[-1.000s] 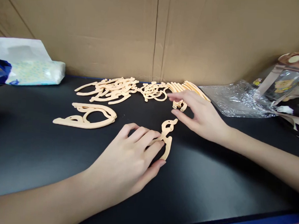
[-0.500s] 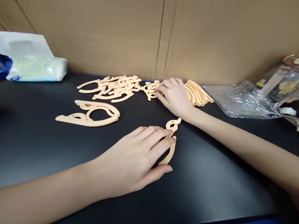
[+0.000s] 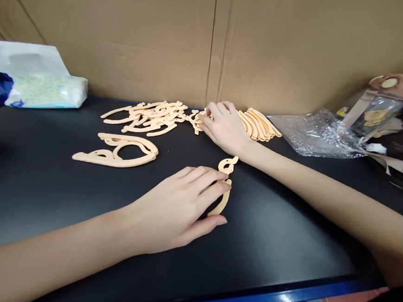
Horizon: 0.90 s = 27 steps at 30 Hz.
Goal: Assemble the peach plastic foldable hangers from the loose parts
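Note:
My left hand [image 3: 186, 205] rests on the table with its fingers closed over a beige plastic folding-hanger part [image 3: 223, 201], whose small hook end sticks out past the fingertips. Farther back, my right hand [image 3: 224, 127] reaches down onto a small heap of beige hook pieces [image 3: 194, 120]; its fingers are curled, and what lies under them is hidden. Just right of it, curved hanger arms [image 3: 259, 125] lie side by side. Left of the heap is a loose pile of beige hanger parts [image 3: 155, 117]. A folded hanger [image 3: 127, 162] lies by itself nearer to me.
A pack of tissues [image 3: 47, 90] stands at the back left. Crumpled clear plastic bag [image 3: 314, 136] and a strapped bottle [image 3: 379, 109] are at the right. A cardboard wall [image 3: 126, 38] closes off the back of the black table [image 3: 268, 230], which has a blue front edge.
The whole view has shifted slightly, so things appear a little farther left. Both hands keep nearly the same places and poses relative to the hanger parts.

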### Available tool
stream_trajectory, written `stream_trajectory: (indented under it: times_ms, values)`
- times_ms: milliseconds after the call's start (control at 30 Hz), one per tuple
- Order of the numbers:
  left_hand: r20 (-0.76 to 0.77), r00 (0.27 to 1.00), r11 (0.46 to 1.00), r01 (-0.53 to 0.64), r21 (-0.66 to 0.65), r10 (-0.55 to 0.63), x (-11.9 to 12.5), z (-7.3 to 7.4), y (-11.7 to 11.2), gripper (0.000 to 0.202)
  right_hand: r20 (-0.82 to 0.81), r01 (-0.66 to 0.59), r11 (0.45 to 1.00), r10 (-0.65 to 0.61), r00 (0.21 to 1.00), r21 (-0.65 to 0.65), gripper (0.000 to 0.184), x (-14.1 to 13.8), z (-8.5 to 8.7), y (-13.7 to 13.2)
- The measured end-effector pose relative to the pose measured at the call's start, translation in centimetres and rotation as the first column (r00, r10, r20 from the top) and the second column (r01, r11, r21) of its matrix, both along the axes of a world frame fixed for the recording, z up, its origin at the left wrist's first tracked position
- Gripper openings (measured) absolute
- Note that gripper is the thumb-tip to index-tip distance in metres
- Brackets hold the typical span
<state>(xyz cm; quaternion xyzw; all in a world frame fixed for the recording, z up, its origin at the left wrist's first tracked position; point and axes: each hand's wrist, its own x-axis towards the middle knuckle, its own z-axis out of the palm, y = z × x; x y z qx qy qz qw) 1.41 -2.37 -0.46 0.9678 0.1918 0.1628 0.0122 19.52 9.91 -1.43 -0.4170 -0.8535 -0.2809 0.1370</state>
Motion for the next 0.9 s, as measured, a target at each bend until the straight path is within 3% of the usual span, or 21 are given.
stream_trajectory:
  times_ms: [200, 400, 600, 767, 900]
  values:
    - [-0.020, 1.000, 1.000, 0.008, -0.018, -0.009, 0.0, 0.3, -0.1, 0.038, 0.109, -0.023, 0.999, 0.018, 0.994, 0.046, 0.042, 0.1, 0.6, 0.5]
    - [0.004, 1.000, 1.000, 0.009, -0.005, -0.009, -0.1, 0.1, -0.1, 0.036, 0.175, -0.055, 0.998, 0.052, 0.983, 0.011, 0.044, -0.1, 1.3, 1.9]
    - [0.007, 1.000, 1.000, 0.017, -0.010, -0.016, -0.2, 0.0, -0.1, 0.035, 0.086, -0.083, 0.996, 0.084, 0.993, -0.023, 0.040, 0.0, 2.9, 2.7]
    - [0.060, 0.998, 0.996, -0.040, 0.074, 0.036, -0.7, 0.6, 0.2, 0.035, -0.010, -0.116, 0.993, 0.116, 0.993, -0.031, 0.037, 2.2, 5.1, -1.5]
    - [0.221, 0.964, 0.965, -0.189, 0.181, 0.147, -0.9, 1.0, 0.7, 0.045, 0.054, -0.166, 0.985, 0.169, 0.984, -0.044, 0.034, 4.1, 4.4, -7.1]
